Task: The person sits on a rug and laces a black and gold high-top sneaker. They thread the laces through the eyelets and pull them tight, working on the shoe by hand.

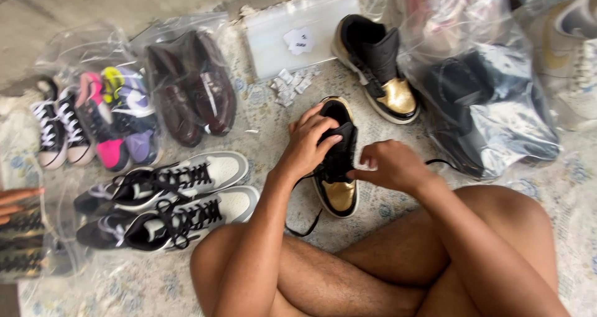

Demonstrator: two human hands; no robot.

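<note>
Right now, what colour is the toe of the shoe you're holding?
Shiny gold, on a black shoe; head view.

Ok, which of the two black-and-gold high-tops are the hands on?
The nearer black-and-gold shoe, just ahead of the crossed legs. The left hand grips its collar and the right hand is at its laces. The matching shoe lies untouched farther back.

- High-top shoe (339, 161) in the hands: black with a shiny gold toe.
- Its mate (376, 65): the same black and gold.
- Pair of sneakers (174, 202): black, white and grey, with black laces.
- Bagged leather shoes (193, 87): dark burgundy.
- Bagged trainers (118, 115): pink, purple and yellow.
- Rug (261, 115): pale, with a faded blue pattern.
</note>
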